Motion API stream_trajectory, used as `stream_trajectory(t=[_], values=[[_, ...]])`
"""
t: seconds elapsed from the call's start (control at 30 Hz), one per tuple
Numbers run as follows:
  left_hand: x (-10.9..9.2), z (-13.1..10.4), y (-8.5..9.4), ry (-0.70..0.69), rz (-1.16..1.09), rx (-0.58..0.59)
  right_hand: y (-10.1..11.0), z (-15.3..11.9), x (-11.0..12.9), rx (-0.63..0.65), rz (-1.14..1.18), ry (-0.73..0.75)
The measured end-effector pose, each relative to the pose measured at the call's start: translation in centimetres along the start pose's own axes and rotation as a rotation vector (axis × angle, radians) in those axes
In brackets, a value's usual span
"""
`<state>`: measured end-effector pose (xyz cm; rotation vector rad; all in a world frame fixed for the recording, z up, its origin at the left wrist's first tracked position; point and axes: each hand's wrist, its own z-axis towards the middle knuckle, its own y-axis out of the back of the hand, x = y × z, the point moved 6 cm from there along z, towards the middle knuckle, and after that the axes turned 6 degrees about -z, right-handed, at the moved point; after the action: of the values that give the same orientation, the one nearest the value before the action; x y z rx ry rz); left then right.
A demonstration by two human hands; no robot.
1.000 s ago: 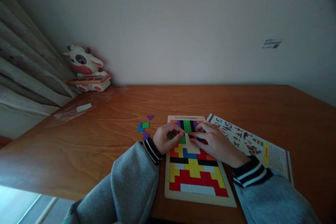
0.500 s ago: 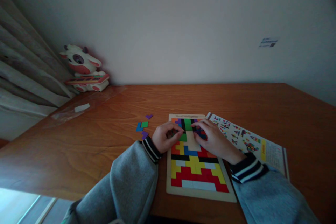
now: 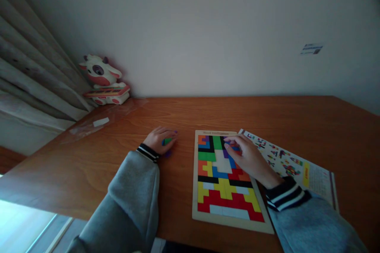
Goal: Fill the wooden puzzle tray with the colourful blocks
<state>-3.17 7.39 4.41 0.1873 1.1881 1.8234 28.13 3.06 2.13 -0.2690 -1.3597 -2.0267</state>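
My grey sleeves [image 3: 130, 197] come in from the bottom of the frame, ending in dark striped cuffs. My right hand [image 3: 227, 143] is half open over the upper right part of the puzzle board [image 3: 195, 182], thumb and forefinger a little apart; I see nothing pinched between them. My left hand [image 3: 162, 141] lies left of centre, palm down and loosely curled over a few loose pieces. Under it show a green piece [image 3: 168, 141], a sliver of blue and blurred purple; I cannot tell whether my fingers grip any of them.

The board lies flat in the lower middle of the frame, in a pale wooden rim. White, red and yellow pieces fill its near end, with black bars, orange, blue and green farther up. A bare patch [image 3: 222, 163] of pale wood shows in its upper middle, and my right hand hides some pieces beside that.

A printed sheet [image 3: 319, 184] slants away to the right, partly covered by my right arm. The brown table [image 3: 190, 114] stretches back to a plain wall [image 3: 208, 39] with a small label [image 3: 311, 49] at upper right. A cow toy [image 3: 102, 73] sits at upper left, by the curtain [image 3: 32, 67].
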Motion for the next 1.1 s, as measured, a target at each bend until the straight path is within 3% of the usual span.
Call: stream_trajectory(t=[0.17, 0.37, 0.6, 0.7, 0.8, 0.97, 1.1], values=[[1.7, -2.1, 1.5, 0.068, -0.035, 0.083, 0.7, 0.2, 0.2, -0.074, 0.016, 0.008], [2.7, -2.1, 0.0, 0.100, -0.041, 0.105, 1.1, 0.3, 0.3, -0.122, 0.041, -0.008], [2.5, -1.6, -0.9, 0.167, -0.170, 0.036, 1.7, 0.3, -0.3, -0.190, 0.113, -0.097], [1.0, -0.9, -0.9, 0.174, -0.226, -0.047, 1.7, 0.3, -0.3, -0.205, 0.126, -0.102], [-1.9, 0.4, -1.8, 0.143, -0.279, -0.112, 1.6, 0.4, -0.3, -0.211, 0.118, -0.093], [-8.3, 3.4, -6.2, -0.047, -0.349, 0.016, 1.1, 0.3, -0.7, -0.206, 0.108, -0.088], [-10.6, 4.8, -8.9, -0.205, -0.329, 0.076, 1.0, 0.3, -0.9, -0.228, 0.126, -0.076]])
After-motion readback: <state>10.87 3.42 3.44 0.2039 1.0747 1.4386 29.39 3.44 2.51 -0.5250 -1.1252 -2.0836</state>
